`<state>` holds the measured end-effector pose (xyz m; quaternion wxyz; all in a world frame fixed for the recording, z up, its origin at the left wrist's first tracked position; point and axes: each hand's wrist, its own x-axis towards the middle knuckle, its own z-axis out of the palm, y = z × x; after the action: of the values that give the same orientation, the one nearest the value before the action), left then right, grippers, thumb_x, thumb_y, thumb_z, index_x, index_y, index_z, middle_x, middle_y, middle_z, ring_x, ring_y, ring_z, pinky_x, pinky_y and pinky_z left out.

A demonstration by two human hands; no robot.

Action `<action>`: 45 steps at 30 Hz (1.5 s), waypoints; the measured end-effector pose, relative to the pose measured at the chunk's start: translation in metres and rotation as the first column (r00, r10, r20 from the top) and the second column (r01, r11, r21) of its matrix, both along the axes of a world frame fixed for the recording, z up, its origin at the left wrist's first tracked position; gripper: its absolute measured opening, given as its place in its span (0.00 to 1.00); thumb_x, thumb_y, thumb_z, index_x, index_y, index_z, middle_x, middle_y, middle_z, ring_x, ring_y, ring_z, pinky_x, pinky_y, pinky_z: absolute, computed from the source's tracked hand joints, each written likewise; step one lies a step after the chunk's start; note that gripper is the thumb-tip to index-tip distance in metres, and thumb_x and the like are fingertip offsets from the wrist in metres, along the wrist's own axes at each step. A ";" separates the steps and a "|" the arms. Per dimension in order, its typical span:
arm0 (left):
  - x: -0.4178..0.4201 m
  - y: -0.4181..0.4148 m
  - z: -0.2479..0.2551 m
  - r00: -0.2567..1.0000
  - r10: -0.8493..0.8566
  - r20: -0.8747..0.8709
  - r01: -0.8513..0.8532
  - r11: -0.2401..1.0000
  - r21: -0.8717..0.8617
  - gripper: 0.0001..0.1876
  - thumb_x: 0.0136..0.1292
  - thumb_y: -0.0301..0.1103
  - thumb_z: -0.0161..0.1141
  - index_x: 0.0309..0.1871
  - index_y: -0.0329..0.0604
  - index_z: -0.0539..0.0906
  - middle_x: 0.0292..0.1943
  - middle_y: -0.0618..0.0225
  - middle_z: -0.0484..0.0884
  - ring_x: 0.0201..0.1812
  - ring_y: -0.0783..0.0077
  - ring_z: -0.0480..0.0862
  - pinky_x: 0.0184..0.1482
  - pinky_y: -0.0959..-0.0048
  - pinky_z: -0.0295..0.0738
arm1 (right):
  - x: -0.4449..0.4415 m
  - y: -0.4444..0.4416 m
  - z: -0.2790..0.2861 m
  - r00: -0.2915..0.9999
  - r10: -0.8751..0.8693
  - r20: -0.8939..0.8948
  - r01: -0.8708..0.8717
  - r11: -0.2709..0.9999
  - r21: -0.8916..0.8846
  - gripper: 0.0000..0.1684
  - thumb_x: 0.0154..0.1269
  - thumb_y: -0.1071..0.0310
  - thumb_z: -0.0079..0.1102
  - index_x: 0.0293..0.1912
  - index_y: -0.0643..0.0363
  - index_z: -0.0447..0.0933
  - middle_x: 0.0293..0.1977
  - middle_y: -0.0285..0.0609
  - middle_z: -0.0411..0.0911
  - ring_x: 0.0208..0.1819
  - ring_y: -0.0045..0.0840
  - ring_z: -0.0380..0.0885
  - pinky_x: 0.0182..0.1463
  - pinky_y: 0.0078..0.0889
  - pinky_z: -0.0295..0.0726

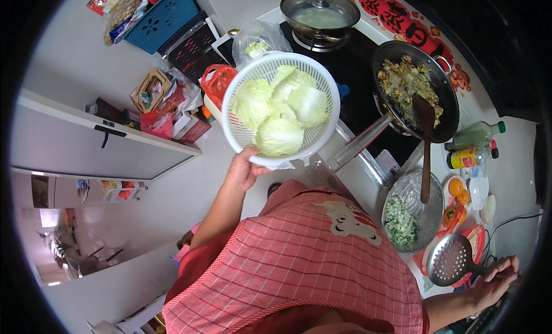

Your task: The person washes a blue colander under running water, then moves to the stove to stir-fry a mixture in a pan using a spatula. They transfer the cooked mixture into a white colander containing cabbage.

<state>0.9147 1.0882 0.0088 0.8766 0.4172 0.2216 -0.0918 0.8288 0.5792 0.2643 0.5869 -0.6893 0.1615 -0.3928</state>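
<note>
My left hand [243, 170] grips the near rim of a white plastic colander [325, 131]. Several pale green napa cabbage leaves [280, 133] lie inside it. At the far right, my right hand [496, 280] is closed around the handle of a perforated metal skimmer [450, 258], its round head facing up. Between my hands, beside the stove, stands a metal bowl [427, 222] with chopped green and white vegetables [399, 224] and a clear film or bag in it. A wok [444, 127] of browned chopped food [405, 81] sits on the stove, a wooden spatula [426, 157] resting in it.
A glass-lidded pan [320, 21] stands on the back burner of the black stove [366, 45]. The wok handle [362, 142] juts past the counter edge. Bottles [468, 157], oranges [459, 191] and a red basket [476, 243] line the right counter. Bags [261, 38] sit behind the colander.
</note>
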 end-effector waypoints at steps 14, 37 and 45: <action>0.140 0.158 0.043 0.996 0.056 0.066 -0.073 0.956 0.284 0.21 0.63 0.33 0.41 0.54 0.26 0.63 0.46 0.48 0.76 0.43 0.53 0.82 0.36 0.62 0.84 | -0.073 0.047 -0.028 0.880 0.464 0.103 -0.475 0.865 0.160 0.22 0.73 0.54 0.37 0.45 0.67 0.65 0.28 0.35 0.61 0.15 0.12 0.53 0.38 0.14 0.65; 0.193 0.067 -0.043 0.996 0.072 -0.061 -0.057 0.975 0.212 0.26 0.63 0.43 0.51 0.60 0.43 0.62 0.54 0.60 0.68 0.47 0.61 0.73 0.41 0.56 0.76 | -0.040 0.135 -0.020 0.972 0.225 0.067 -0.219 0.972 -0.084 0.23 0.73 0.55 0.35 0.52 0.65 0.68 0.27 0.37 0.66 0.15 0.11 0.55 0.17 0.08 0.56; 0.189 0.116 -0.042 0.997 0.074 0.009 -0.074 0.971 0.229 0.26 0.65 0.46 0.48 0.62 0.45 0.59 0.51 0.59 0.71 0.42 0.64 0.76 0.35 0.58 0.79 | -0.023 0.125 -0.013 0.961 0.273 0.051 -0.269 0.960 -0.071 0.23 0.74 0.56 0.34 0.51 0.65 0.68 0.26 0.35 0.65 0.14 0.11 0.54 0.38 0.16 0.67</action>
<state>1.1038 1.2037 -0.0335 0.8254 0.5071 0.2458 -0.0327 0.8056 0.7040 0.2516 0.6178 -0.7110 0.0353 -0.3341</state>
